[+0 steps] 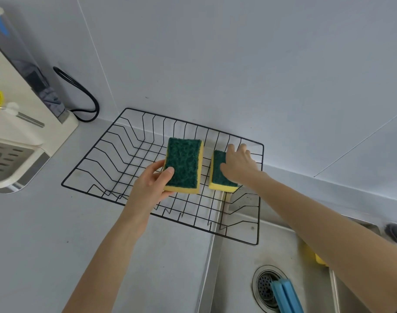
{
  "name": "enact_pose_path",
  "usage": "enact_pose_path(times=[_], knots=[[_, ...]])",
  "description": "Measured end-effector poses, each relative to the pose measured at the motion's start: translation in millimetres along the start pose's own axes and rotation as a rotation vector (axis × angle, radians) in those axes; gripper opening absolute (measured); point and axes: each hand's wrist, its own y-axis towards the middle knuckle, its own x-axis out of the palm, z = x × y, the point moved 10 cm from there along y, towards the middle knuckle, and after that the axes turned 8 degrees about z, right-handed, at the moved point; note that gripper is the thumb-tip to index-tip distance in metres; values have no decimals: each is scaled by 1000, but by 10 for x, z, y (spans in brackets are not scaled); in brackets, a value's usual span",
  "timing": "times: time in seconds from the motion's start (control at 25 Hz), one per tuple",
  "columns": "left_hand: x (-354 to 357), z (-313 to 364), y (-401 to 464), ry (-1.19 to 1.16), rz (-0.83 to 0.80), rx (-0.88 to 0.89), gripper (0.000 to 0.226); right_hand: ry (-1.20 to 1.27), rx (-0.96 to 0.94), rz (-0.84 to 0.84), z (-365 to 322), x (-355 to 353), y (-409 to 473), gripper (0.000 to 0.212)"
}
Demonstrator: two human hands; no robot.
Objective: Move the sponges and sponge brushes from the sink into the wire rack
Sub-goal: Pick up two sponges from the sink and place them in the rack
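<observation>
- Standing at far left: cream-coloured countertop appliance (23, 123) with grey drip tray, looped black cable (84, 96) behind it; bare grey counter (46, 233) in front, open room.
- Black wire dish rack (98, 154), rectangular, left half unoccupied; its right front corner overhangs the stainless steel sink (233, 267).
- Left hand (151, 186), closed on a rectangular yellow sponge with green scouring face (184, 163), thumb on the green face, fingers underneath; sponge held tilted above rack centre.
- Second yellow-and-green sponge (220, 175), in the rack's right part, just beside the first.
- Right hand (238, 163), fingers spread over the second sponge's far end, touching it; whether it grips, cannot tell.
- Blue sponge brush (285, 297), lying over the sink drain (264, 288).
- Yellow item (317, 258), partly hidden behind the right forearm.
</observation>
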Motion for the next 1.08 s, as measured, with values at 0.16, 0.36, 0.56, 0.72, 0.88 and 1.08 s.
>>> enact_pose_path(times=[0.16,0.36,0.56,0.72,0.88,1.08], knots=[[32,11,-21,-6,-4,1,22,-131,-251,-117,-221,322,-169,77],[52,-3,-39,-12,-7,-24,33,-254,-307,-60,-170,498,-184,76],[55,-35,-16,-1,-4,-31,33,-230,-252,97,-151,347,-195,59],[73,-39,75,32,9,-26,29,-302,-252,70,-168,374,-203,70],[133,-38,278,144,17,-28,31,-336,-251,9,-100,379,-158,87],[262,-111,597,261,19,-89,35,-333,-300,2,-31,301,-154,85]])
